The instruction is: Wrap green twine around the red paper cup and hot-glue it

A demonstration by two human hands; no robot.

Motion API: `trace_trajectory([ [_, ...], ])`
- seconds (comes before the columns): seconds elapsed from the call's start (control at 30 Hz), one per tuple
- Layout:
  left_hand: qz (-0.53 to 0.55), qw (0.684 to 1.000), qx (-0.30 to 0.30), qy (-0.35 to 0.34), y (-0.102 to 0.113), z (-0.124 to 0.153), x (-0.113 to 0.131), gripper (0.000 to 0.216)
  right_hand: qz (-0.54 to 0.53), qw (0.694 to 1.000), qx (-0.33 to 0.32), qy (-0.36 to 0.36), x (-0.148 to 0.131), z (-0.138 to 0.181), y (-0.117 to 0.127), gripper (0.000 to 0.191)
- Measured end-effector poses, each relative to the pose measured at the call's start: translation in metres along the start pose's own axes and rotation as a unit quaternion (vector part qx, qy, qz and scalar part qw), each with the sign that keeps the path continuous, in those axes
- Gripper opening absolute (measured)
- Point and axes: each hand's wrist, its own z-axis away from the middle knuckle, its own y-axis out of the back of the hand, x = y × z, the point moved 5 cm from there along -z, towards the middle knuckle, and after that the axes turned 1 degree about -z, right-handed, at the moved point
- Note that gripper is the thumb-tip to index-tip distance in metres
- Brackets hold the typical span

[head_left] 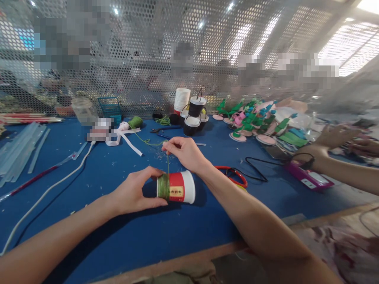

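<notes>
A red and white paper cup (180,185) lies on its side in the air just over the blue table, its wide white rim facing right. Green yarn (163,187) is wound around the end near its base. My left hand (137,191) grips that end between thumb and fingers. Above the cup, my right hand (185,152) pinches the yarn strand, which runs taut down to the winding. From the pinch, the strand trails back toward a green yarn ball (135,122) at the rear.
Wrapped black and white cups (192,125) and a white cup stack (182,99) stand behind. Green and pink craft pieces (248,122) crowd the back right. A co-worker's hand (333,136) is at right, near a purple power strip (308,176). Glue sticks (22,150) and a white cable (56,179) lie left.
</notes>
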Motion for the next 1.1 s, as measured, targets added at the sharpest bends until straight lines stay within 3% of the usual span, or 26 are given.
trace_trajectory([
  [0.37,-0.061,0.992,0.033,-0.106,0.001,0.002,0.007,0.042,0.003,0.999,-0.036,-0.005,0.001,0.001,-0.005,0.021],
  [1.1,-0.156,0.966,0.025,-0.203,0.000,0.004,0.014,0.037,0.075,0.989,-0.128,-0.003,0.001,0.005,-0.015,0.020],
])
